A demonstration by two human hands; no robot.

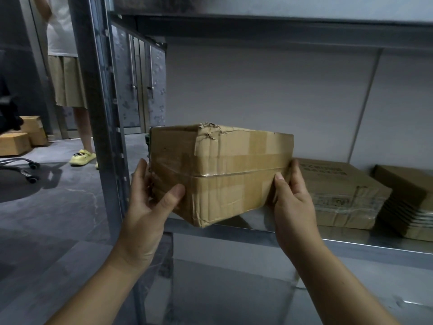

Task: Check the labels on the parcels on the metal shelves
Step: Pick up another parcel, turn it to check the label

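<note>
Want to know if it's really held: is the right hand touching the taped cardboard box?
Touching. Head view: the right hand presses its thumb on the taped cardboard box, fingers round its right edge.

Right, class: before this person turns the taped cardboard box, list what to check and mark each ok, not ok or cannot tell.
1. Left hand grip on the taped brown cardboard box: ok, thumb across its front.
2. Right hand grip on its right end: ok.
3. Label facing the camera: not ok, only tape shows.
4. Box's top edge: not ok, torn and crumpled.
5. Lower corner resting on the grey metal shelf: cannot tell.
</note>
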